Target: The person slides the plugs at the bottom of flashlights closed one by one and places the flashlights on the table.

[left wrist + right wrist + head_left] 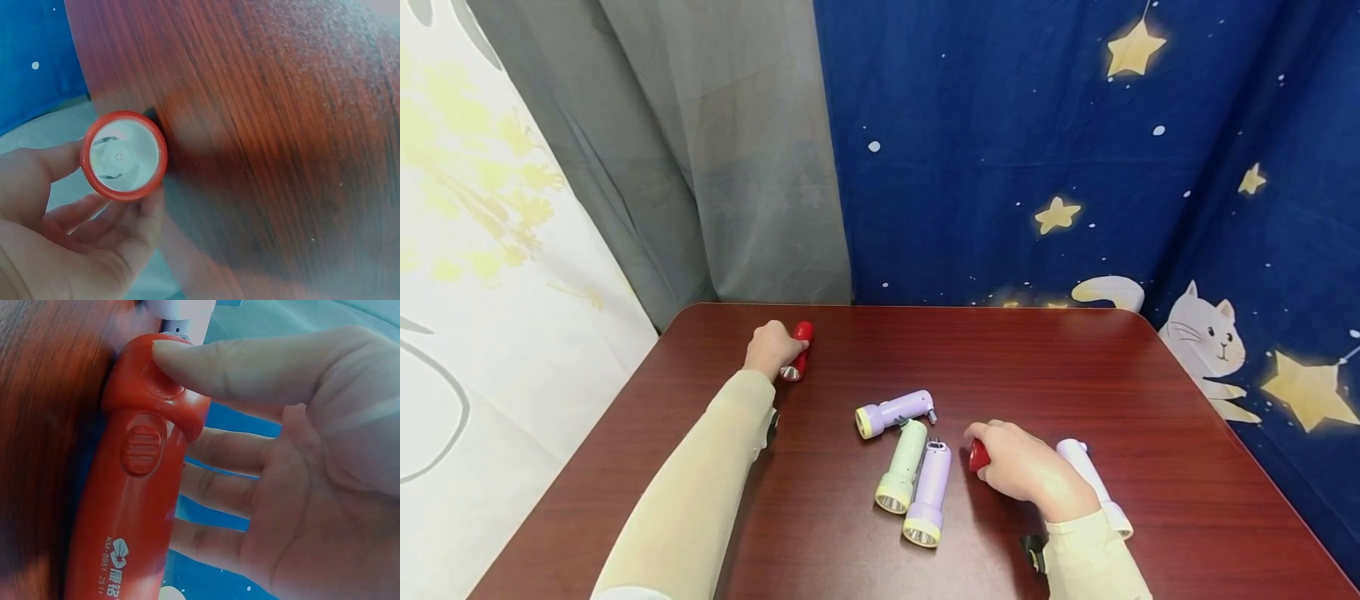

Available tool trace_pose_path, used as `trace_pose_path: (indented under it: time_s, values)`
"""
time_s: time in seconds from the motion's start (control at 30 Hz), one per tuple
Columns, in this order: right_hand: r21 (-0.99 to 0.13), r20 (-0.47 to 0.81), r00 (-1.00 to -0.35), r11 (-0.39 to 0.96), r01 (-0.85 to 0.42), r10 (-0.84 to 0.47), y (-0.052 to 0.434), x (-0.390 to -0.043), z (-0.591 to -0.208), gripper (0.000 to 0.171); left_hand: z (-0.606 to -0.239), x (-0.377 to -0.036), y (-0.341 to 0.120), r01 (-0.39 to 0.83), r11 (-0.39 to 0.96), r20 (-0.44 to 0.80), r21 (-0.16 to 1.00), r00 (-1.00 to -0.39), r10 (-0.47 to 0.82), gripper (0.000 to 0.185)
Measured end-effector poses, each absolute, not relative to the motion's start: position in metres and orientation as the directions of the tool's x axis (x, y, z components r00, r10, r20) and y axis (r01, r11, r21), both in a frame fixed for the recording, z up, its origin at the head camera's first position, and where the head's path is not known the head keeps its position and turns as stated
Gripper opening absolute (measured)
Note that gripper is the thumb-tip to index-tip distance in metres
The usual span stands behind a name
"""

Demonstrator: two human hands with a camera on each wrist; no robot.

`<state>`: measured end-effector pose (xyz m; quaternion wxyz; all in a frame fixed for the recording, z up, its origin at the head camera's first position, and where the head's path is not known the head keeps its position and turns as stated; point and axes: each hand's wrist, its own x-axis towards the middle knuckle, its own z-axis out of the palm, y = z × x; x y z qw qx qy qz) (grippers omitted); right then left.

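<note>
A blue curtain (962, 167) is hanging behind a red-brown table (1037, 358), and over that two cream sleeves (685, 492) are stretching. The left hand (771, 348) is gripping the far red flashlight (797, 364) towards the table's far left corner; its long axis is running away from the person, lens end nearer the wrist. The right hand (1021, 467) is holding the near red flashlight (140, 481), thumb over its head and the long axis crossing the fingers; the head view is mostly hiding it. Between the hands, closer to the right one, a green flashlight (904, 467) and a near lilac flashlight (931, 487) are lying side by side, with a crosswise lilac flashlight (898, 411) just beyond. A pale flashlight (1086, 468) is lying right of the right hand, partly covered. Smallest, a ribbed switch (144, 450) is facing the right wrist camera.
</note>
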<state>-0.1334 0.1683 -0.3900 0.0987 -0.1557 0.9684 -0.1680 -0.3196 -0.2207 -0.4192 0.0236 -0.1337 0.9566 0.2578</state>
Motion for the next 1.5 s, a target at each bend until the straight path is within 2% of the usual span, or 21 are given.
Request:
trace_pose_path:
  time_s: [0.2, 0.23, 0.43, 0.5, 0.63, 0.77, 0.87, 1.0, 1.13, 1.23, 1.3, 1.37, 1.43, 1.5]
  values:
    - [-0.355, -0.144, -0.933, 0.897, -0.262, -0.330, 0.168, -0.134, -0.390, 0.040, -0.398, -0.297, -0.211, -0.254, 0.818, -0.103, 0.517, -0.966, -0.235, 0.032]
    - [-0.355, -0.143, -0.933, 0.897, -0.262, -0.330, 0.168, -0.134, -0.390, 0.040, -0.409, -0.307, -0.219, -0.216, 0.822, -0.067, 0.527, -0.975, -0.213, 0.035]
    - [-0.351, -0.111, -0.935, 0.894, -0.279, -0.336, 0.169, -0.134, -0.391, 0.040, -0.394, -0.296, -0.207, -0.022, 0.906, 0.144, 0.423, -0.985, -0.092, 0.042]
    - [-0.349, -0.087, -0.935, 0.890, -0.293, -0.343, 0.169, -0.135, -0.390, 0.040, -0.371, -0.275, -0.188, 0.009, 0.911, 0.181, 0.412, -0.981, -0.072, 0.041]
    - [-0.341, -0.046, -0.930, 0.881, -0.327, -0.363, 0.168, -0.135, -0.386, 0.043, -0.353, -0.245, -0.166, 0.073, 0.887, 0.223, 0.456, -0.974, -0.034, 0.043]
    - [-0.322, -0.035, -0.932, 0.887, -0.331, -0.360, 0.167, -0.134, -0.381, 0.051, -0.342, -0.217, -0.143, 0.165, 0.880, 0.252, 0.445, -0.966, 0.054, 0.038]
    - [-0.307, -0.027, -0.934, 0.892, -0.331, -0.356, 0.167, -0.133, -0.374, 0.056, -0.336, -0.197, -0.127, 0.231, 0.866, 0.248, 0.444, -0.960, 0.128, 0.036]
    - [-0.290, 0.036, -0.924, 0.881, -0.374, -0.380, 0.164, -0.133, -0.359, 0.054, -0.327, -0.176, -0.111, 0.266, 0.818, 0.215, 0.511, -0.960, 0.178, 0.033]
    - [-0.246, 0.206, -0.884, 0.853, -0.461, -0.419, 0.161, -0.133, -0.343, 0.051, -0.321, -0.164, -0.099, 0.271, 0.730, 0.167, 0.627, -0.962, 0.215, 0.027]
    - [-0.194, 0.362, -0.825, 0.831, -0.522, -0.434, 0.157, -0.133, -0.334, 0.050, -0.319, -0.157, -0.090, 0.258, 0.649, 0.118, 0.716, -0.961, 0.252, 0.023]
    - [-0.178, 0.447, -0.784, 0.816, -0.550, -0.432, 0.154, -0.132, -0.329, 0.049, -0.317, -0.153, -0.085, 0.204, 0.514, 0.051, 0.833, -0.954, 0.297, 0.026]
    - [-0.173, 0.511, -0.746, 0.799, -0.576, -0.427, 0.150, -0.131, -0.325, 0.048, -0.316, -0.151, -0.081, 0.099, 0.331, -0.021, 0.938, -0.940, 0.341, 0.029]
    - [-0.175, 0.564, -0.709, 0.778, -0.604, -0.424, 0.148, -0.130, -0.323, 0.047, -0.314, -0.149, -0.077, -0.031, 0.145, -0.084, 0.989, -0.922, 0.377, 0.033]
    - [-0.156, 0.620, -0.658, 0.754, -0.638, -0.428, 0.146, -0.130, -0.323, 0.048, -0.312, -0.149, -0.075, -0.111, 0.039, -0.118, 0.993, -0.910, 0.398, 0.037]
